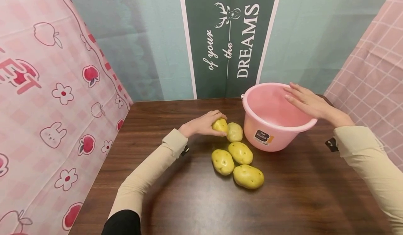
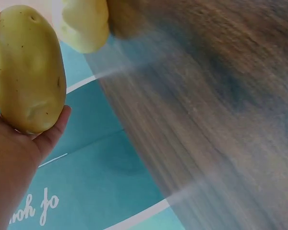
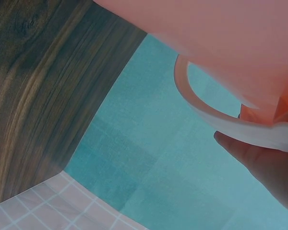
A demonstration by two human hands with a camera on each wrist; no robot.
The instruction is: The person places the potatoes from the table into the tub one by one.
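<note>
L hand [image 1: 206, 123]: grips potato [image 1: 220, 126], next to paler potato [image 1: 234, 133], L of pink bucket [image 1: 250, 126].
R hand [image 1: 306, 102]: fingers straight, laid over bucket's R edge.
Other potatoes [image 1: 240, 153]: 3, grouped nearer viewer.
Tbl [image 1: 189, 207]: dk brown, under bucket.
Backdrop [image 1: 151, 53]: teal & dk green.

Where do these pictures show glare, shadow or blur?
Head view: soft sheen on the table, dark shadow beside the left sleeve; left wrist view: the table looks smeared, while the potato in the left hand looks sharper; right wrist view: the bucket shades to orange near the handle.
</note>
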